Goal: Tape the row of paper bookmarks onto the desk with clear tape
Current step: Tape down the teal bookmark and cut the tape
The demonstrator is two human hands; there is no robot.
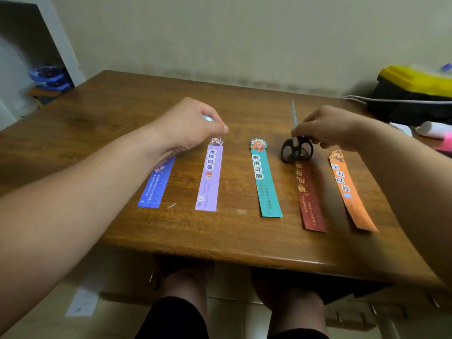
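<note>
Five paper bookmarks (265, 182) flat in a row across the desk (110, 111). Thin, light, floppy, apt to slide; best pinned down at the top ends. Curled round a shiny roll (208, 117), probably tape: the left hand (190, 126). Pinching upright scissors (296, 150), fingertips together: the right hand (327, 126).

Light dim, warm and diffuse from overhead: faint sheen along the near edge of the desk (244, 241), one small glint on the tape roll (208, 117) in the left hand (190, 126), soft shadows beside the forearms, deep shade beneath the desk. Wide-angle distortion bows the desk edges and stretches the forearms towards the borders. Focus soft throughout; right hand (327, 128) and scissors (283, 154) slightly smeared, corners mushy.
</note>
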